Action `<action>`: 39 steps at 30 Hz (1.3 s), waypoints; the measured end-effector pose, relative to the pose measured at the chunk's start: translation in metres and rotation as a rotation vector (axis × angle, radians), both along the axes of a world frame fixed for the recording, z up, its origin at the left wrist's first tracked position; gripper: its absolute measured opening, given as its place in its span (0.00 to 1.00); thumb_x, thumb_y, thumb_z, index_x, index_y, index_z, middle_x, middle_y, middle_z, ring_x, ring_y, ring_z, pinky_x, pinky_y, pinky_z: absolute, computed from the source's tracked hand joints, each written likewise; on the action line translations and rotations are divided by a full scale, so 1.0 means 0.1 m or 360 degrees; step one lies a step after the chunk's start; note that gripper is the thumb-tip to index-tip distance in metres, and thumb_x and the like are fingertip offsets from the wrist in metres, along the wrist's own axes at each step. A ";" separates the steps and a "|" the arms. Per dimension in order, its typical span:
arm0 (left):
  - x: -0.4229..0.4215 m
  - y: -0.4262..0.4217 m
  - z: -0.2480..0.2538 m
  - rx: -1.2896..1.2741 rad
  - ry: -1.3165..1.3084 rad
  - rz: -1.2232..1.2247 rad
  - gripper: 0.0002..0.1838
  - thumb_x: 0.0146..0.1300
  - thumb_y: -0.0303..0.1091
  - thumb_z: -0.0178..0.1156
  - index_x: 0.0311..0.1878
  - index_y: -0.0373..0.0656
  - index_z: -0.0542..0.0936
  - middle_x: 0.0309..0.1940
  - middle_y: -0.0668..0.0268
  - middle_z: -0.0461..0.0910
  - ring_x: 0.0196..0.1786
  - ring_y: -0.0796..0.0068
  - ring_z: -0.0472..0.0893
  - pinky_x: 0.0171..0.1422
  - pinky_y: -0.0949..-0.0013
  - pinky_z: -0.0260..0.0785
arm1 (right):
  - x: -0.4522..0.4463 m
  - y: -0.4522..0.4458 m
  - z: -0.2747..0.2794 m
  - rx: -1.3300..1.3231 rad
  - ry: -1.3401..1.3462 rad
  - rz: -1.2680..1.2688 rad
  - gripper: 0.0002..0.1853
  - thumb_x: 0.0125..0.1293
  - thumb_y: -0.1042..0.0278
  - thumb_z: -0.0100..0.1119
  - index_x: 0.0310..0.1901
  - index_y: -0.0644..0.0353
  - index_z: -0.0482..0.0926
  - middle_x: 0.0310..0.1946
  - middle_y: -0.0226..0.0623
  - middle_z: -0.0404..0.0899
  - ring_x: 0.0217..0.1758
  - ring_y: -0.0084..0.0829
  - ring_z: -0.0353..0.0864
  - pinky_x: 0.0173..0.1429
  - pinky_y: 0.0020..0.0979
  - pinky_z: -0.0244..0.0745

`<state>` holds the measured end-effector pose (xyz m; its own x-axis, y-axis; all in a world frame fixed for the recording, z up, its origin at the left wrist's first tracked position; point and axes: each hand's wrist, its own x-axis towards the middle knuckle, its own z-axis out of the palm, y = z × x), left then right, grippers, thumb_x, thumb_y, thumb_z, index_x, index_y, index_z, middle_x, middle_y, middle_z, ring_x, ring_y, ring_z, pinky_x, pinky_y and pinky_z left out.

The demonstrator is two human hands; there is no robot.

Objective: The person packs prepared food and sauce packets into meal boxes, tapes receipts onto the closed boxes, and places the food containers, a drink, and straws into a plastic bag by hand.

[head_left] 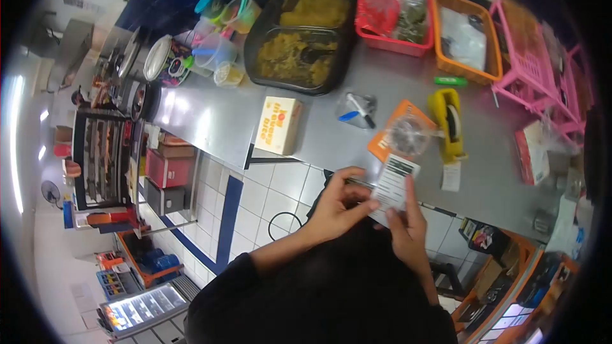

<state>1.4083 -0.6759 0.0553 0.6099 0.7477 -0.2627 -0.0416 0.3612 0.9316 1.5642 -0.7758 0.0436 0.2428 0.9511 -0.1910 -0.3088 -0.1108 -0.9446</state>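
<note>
A white printed slip (393,188) with a dark block of print near its top is held up in front of my body at the counter's edge. My right hand (410,226) grips it along the right side and lower end. My left hand (347,207) has curled fingers, with the thumb tip pinching the slip's left edge. Just beyond the slip lie an orange card (381,143) and a clear plastic bag (408,135) over it. A yellow tape dispenser (454,143) stands to the right, with a small white label (451,177) at its near end.
On the steel counter (312,137) are a white box with orange lettering (278,125), pens (361,111) on a small bag, and a black tray of food (290,57). Behind stand a red basket (395,43), an orange basket (468,67) and a pink rack (529,67).
</note>
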 end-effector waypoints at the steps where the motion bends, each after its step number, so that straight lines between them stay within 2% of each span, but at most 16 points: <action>1: -0.24 0.12 -0.04 0.0037 0.0148 0.0134 0.33 0.68 0.18 0.62 0.70 0.43 0.57 0.41 0.60 0.84 0.46 0.75 0.84 0.52 0.71 0.76 | -0.21 0.24 -0.06 0.0034 0.0031 0.0069 0.35 0.75 0.77 0.50 0.80 0.61 0.49 0.62 0.47 0.74 0.51 0.28 0.81 0.45 0.28 0.85; 2: -0.48 0.27 -0.15 0.0038 0.0071 0.0300 0.30 0.67 0.17 0.63 0.67 0.42 0.60 0.41 0.59 0.85 0.46 0.75 0.84 0.50 0.73 0.76 | -0.43 0.49 -0.16 0.0061 0.0057 0.0129 0.34 0.75 0.75 0.51 0.79 0.62 0.51 0.61 0.47 0.75 0.49 0.27 0.81 0.44 0.27 0.84; 4: -0.93 0.66 -0.40 0.0104 0.0241 0.0509 0.29 0.67 0.19 0.64 0.65 0.41 0.61 0.39 0.59 0.85 0.42 0.75 0.84 0.46 0.74 0.76 | -0.91 1.06 -0.39 0.0026 -0.0068 0.0108 0.30 0.75 0.72 0.54 0.76 0.62 0.62 0.57 0.44 0.79 0.43 0.21 0.80 0.40 0.23 0.80; 6: -1.35 1.11 -0.58 0.0463 0.0829 0.0597 0.29 0.66 0.24 0.67 0.64 0.39 0.62 0.34 0.58 0.85 0.36 0.74 0.85 0.40 0.71 0.76 | -1.30 1.68 -0.71 -0.0021 -0.0619 0.0134 0.25 0.73 0.72 0.59 0.70 0.62 0.72 0.52 0.40 0.83 0.36 0.16 0.77 0.38 0.21 0.75; 7: -1.53 1.35 -0.64 0.0563 0.0868 0.0555 0.29 0.65 0.25 0.68 0.62 0.37 0.62 0.35 0.56 0.85 0.33 0.75 0.84 0.36 0.73 0.75 | -1.51 1.96 -0.84 -0.0057 -0.0481 0.0095 0.23 0.72 0.73 0.60 0.68 0.62 0.74 0.50 0.38 0.83 0.35 0.16 0.75 0.38 0.21 0.74; 8: -1.69 1.57 -0.71 0.0621 0.0921 0.0539 0.29 0.65 0.26 0.68 0.62 0.37 0.62 0.33 0.54 0.85 0.32 0.74 0.84 0.36 0.72 0.75 | -1.68 2.23 -0.96 -0.0083 -0.0340 0.0047 0.21 0.71 0.73 0.61 0.65 0.63 0.77 0.48 0.35 0.84 0.33 0.15 0.74 0.38 0.21 0.73; 12: -2.09 2.10 -1.11 0.0651 0.0911 0.0518 0.30 0.63 0.27 0.69 0.62 0.36 0.62 0.36 0.52 0.85 0.34 0.70 0.86 0.39 0.69 0.77 | -2.06 2.93 -1.25 0.0005 -0.0291 -0.0037 0.20 0.69 0.76 0.62 0.63 0.61 0.79 0.45 0.33 0.83 0.33 0.16 0.74 0.40 0.22 0.73; 14: -2.19 2.23 -1.24 0.0627 0.0884 0.0456 0.31 0.63 0.27 0.70 0.62 0.36 0.62 0.36 0.52 0.85 0.35 0.68 0.86 0.40 0.68 0.78 | -2.08 3.08 -1.37 -0.0125 -0.0444 -0.0046 0.19 0.68 0.78 0.62 0.61 0.61 0.80 0.42 0.32 0.81 0.39 0.18 0.79 0.44 0.22 0.76; 17: -2.24 2.32 -1.39 0.0437 0.0826 0.0397 0.31 0.61 0.27 0.71 0.61 0.36 0.62 0.38 0.50 0.85 0.39 0.65 0.88 0.42 0.65 0.79 | -2.07 3.18 -1.55 -0.0200 -0.0606 -0.0155 0.18 0.67 0.78 0.64 0.59 0.60 0.80 0.42 0.31 0.81 0.38 0.19 0.80 0.43 0.23 0.77; 23: -2.09 2.36 -1.33 0.0396 0.0951 0.0427 0.29 0.60 0.27 0.71 0.58 0.35 0.64 0.37 0.50 0.85 0.39 0.61 0.88 0.42 0.63 0.80 | -2.02 3.24 -1.60 -0.0201 -0.0890 -0.0306 0.16 0.65 0.76 0.66 0.54 0.59 0.83 0.38 0.33 0.81 0.34 0.22 0.81 0.41 0.25 0.78; 25: -2.06 2.35 -1.37 0.0580 0.0985 0.0447 0.27 0.60 0.26 0.70 0.57 0.34 0.65 0.36 0.51 0.85 0.38 0.59 0.88 0.41 0.63 0.80 | -2.02 3.24 -1.57 -0.0171 -0.0978 -0.0347 0.14 0.65 0.76 0.67 0.52 0.58 0.84 0.37 0.35 0.81 0.33 0.24 0.81 0.41 0.26 0.78; 27: -2.04 2.33 -1.38 0.0634 0.1033 0.0430 0.27 0.60 0.27 0.71 0.57 0.34 0.66 0.36 0.51 0.85 0.37 0.59 0.88 0.41 0.63 0.80 | -2.01 3.24 -1.57 0.0013 -0.1203 -0.0338 0.12 0.65 0.76 0.66 0.49 0.58 0.86 0.36 0.40 0.81 0.33 0.33 0.84 0.39 0.32 0.78; 36: -2.01 2.30 -1.36 0.0693 0.1143 0.0446 0.25 0.60 0.28 0.70 0.56 0.35 0.68 0.37 0.52 0.84 0.36 0.58 0.87 0.41 0.61 0.80 | -2.00 3.20 -1.63 -0.0014 -0.1160 -0.0351 0.10 0.66 0.77 0.63 0.48 0.59 0.87 0.37 0.43 0.80 0.33 0.40 0.83 0.39 0.36 0.78; 38: -2.02 2.31 -1.45 0.0813 0.1203 0.0416 0.26 0.61 0.30 0.70 0.57 0.37 0.68 0.37 0.54 0.84 0.36 0.59 0.87 0.41 0.60 0.80 | -2.01 3.18 -1.79 -0.0040 -0.1210 -0.0264 0.12 0.66 0.78 0.61 0.50 0.60 0.85 0.40 0.48 0.80 0.43 0.47 0.82 0.48 0.41 0.78; 39: -1.98 2.32 -1.36 0.0751 0.1275 0.0413 0.24 0.60 0.28 0.70 0.56 0.38 0.70 0.37 0.54 0.82 0.37 0.57 0.87 0.41 0.59 0.79 | -2.01 3.16 -1.76 -0.0051 -0.1173 -0.0215 0.14 0.66 0.71 0.63 0.53 0.59 0.84 0.42 0.50 0.79 0.47 0.49 0.81 0.52 0.44 0.77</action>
<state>1.2104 -0.4437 -0.0808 0.1812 0.9691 -0.1672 0.6439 0.0116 0.7650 1.3633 -0.4598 -0.1322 0.4332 0.9005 0.0391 0.3899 -0.1481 -0.9089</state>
